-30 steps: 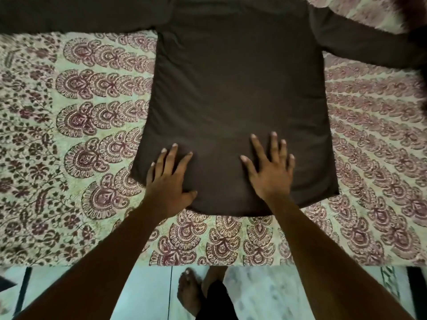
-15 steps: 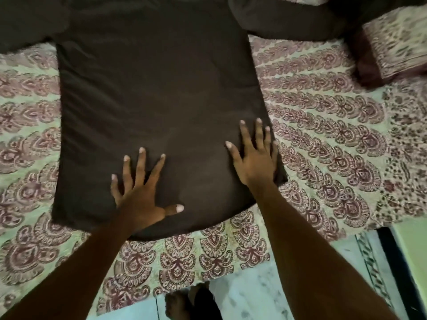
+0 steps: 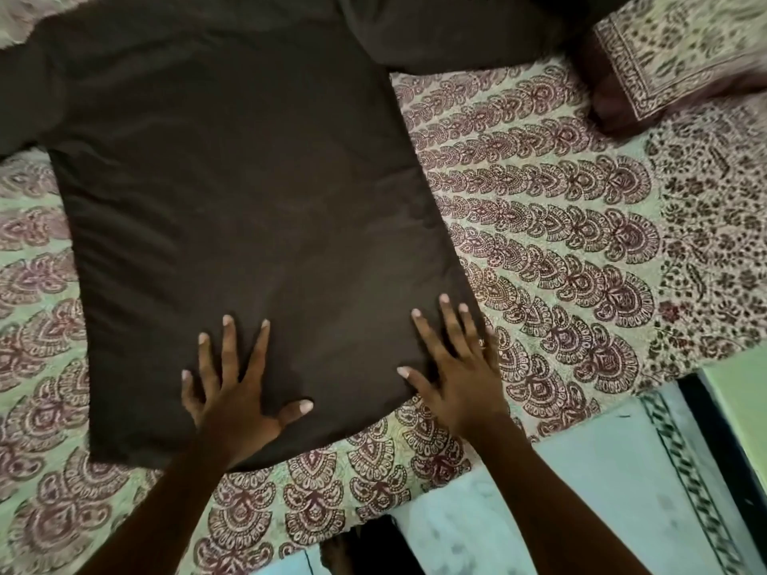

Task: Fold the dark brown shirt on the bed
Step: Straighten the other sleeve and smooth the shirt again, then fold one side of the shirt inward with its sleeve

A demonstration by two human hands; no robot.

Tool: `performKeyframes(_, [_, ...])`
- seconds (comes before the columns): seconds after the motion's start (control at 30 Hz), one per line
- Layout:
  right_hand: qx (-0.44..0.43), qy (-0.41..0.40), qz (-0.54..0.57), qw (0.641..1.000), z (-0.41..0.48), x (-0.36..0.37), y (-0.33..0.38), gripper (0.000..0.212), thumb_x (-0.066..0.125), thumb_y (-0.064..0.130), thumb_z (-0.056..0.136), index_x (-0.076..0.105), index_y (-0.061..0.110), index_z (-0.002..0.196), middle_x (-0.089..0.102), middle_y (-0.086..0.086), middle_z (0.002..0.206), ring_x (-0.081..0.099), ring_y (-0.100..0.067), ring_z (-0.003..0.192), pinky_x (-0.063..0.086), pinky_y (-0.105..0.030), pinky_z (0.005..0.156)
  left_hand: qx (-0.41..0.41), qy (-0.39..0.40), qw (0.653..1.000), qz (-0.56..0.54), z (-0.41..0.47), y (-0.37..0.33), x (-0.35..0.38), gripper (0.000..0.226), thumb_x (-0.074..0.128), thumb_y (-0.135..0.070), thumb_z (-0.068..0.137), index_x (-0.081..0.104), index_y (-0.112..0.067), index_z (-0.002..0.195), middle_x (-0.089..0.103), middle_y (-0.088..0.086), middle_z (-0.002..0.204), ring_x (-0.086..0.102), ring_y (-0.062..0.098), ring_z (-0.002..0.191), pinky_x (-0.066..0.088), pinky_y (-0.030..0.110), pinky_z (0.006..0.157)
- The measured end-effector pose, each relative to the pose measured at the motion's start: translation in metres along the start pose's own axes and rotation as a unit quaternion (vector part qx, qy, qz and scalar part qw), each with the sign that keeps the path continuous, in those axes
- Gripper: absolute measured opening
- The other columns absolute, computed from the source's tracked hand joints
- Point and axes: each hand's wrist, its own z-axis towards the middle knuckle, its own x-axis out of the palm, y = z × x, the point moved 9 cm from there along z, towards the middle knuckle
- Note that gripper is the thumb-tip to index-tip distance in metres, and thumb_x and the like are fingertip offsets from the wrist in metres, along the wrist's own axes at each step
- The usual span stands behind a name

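- The dark brown shirt (image 3: 249, 226) was lying flat on the bed (image 3: 560, 251), hem toward me. Both sleeves were stretched out at the far end, and there wasn't a single fold in it yet.
- My left hand (image 3: 236, 392) was flat on the cloth just above the hem, fingers spread wide.
- My right hand (image 3: 460, 379) was pressing the hem's right corner with straight fingers, its outer edge over on the sheet. Neither hand was pinching anything.
- So I'd call this the smoothing stage. All the real folding was left: sides and sleeves in, then doubling it up.
- The right sleeve (image 3: 456, 39) ran up close to a printed pillow (image 3: 680, 56), which might crowd that side a bit.
- The hem sat near the bed's edge, with the floor (image 3: 519, 512) right below.
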Motion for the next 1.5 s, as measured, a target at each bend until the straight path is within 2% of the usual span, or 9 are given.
performKeyframes(0.13, [0.065,-0.028,0.034,0.997,0.012,-0.019,-0.002,0.086,0.037,0.076,0.097,0.008,0.035,0.167,-0.012,-0.009,0.175,-0.011,-0.038,0.16,0.003,-0.061,0.128,0.001,-0.019,1.0,-0.01,-0.005,0.0,0.0,0.123,0.028,-0.107,0.053,-0.013,-0.055,0.157,-0.032,-0.009,0.168,-0.018,0.032,0.158,0.009,0.07,0.121])
performKeyframes(0.33, [-0.164,-0.005,-0.016,0.986,0.07,-0.008,0.093,0.073,0.039,0.071,0.1,0.014,0.046,0.164,-0.013,-0.001,0.175,-0.01,-0.03,0.162,0.014,-0.061,0.127,0.034,-0.062,0.997,-0.03,-0.009,0.004,-0.016,0.12,0.058,-0.092,0.055,0.009,-0.056,0.159,-0.01,-0.01,0.173,0.005,0.033,0.158,0.025,0.069,0.113])
performKeyframes(0.5, [0.125,-0.063,0.016,0.99,0.071,-0.008,0.046,0.073,0.033,0.077,0.098,0.008,0.052,0.162,-0.004,-0.005,0.176,0.001,-0.036,0.161,0.012,-0.062,0.127,0.083,-0.04,0.995,0.024,-0.012,0.014,-0.02,0.117,0.062,-0.088,0.058,0.014,-0.053,0.159,-0.002,-0.004,0.174,0.017,0.038,0.155,0.035,0.065,0.104])
performKeyframes(0.6, [0.188,-0.053,0.047,0.98,0.072,-0.009,0.053,0.08,0.032,0.077,0.097,0.011,0.041,0.165,-0.005,-0.017,0.174,-0.004,-0.046,0.159,0.01,-0.065,0.126,0.101,-0.048,0.994,-0.003,-0.002,0.025,-0.032,0.098,0.061,-0.078,0.07,0.029,-0.047,0.157,0.011,-0.007,0.172,0.027,0.034,0.148,0.035,0.064,0.104])
performKeyframes(0.83, [-0.051,-0.036,0.005,0.998,0.126,-0.004,0.213,0.074,0.042,0.06,0.104,0.014,0.033,0.167,-0.014,-0.012,0.174,-0.013,-0.039,0.16,0.006,-0.054,0.129,0.015,-0.136,0.99,-0.016,0.022,0.112,-0.077,0.079,0.045,-0.059,0.095,0.022,-0.029,0.164,0.0,-0.001,0.175,0.01,0.031,0.159,0.026,0.06,0.117])
performKeyframes(1.07, [-0.352,0.026,-0.078,0.932,0.139,0.039,0.379,0.069,0.043,0.06,0.103,0.03,0.03,0.164,0.001,-0.012,0.175,0.001,-0.035,0.162,0.016,-0.058,0.128,0.224,-0.033,0.974,0.012,-0.006,0.152,-0.048,0.083,0.049,-0.061,0.095,0.022,-0.026,0.164,0.0,0.012,0.174,0.005,0.034,0.16,0.022,0.058,0.123])
performKeyframes(1.2, [-0.241,0.032,-0.051,0.969,0.183,0.034,0.397,0.075,0.037,0.066,0.102,0.025,0.027,0.165,-0.002,-0.011,0.176,-0.001,-0.038,0.161,0.01,-0.059,0.129,0.239,-0.082,0.967,-0.046,-0.004,0.191,-0.076,0.054,0.046,-0.042,0.102,0.048,-0.02,0.152,0.023,0.006,0.171,0.03,0.029,0.154,0.029,0.048,0.122])
performKeyframes(1.4, [-0.412,0.072,-0.062,0.906,0.189,0.041,0.467,0.06,0.037,0.046,0.11,0.036,0.017,0.161,0.02,-0.014,0.173,0.019,-0.036,0.159,0.021,-0.053,0.129,0.078,-0.22,0.959,-0.162,0.054,0.305,-0.142,0.044,0.047,-0.027,0.103,0.055,-0.007,0.142,0.047,0.013,0.156,0.049,0.029,0.139,0.047,0.049,0.109])
performKeyframes(1.5, [-0.391,0.055,-0.005,0.919,0.205,0.036,0.514,0.057,0.038,0.04,0.109,0.041,0.011,0.158,0.028,-0.018,0.169,0.028,-0.038,0.156,0.03,-0.054,0.126,-0.044,-0.289,0.936,-0.195,0.077,0.374,-0.174,0.046,0.049,-0.026,0.099,0.049,-0.009,0.142,0.049,0.015,0.151,0.052,0.032,0.133,0.05,0.055,0.103])
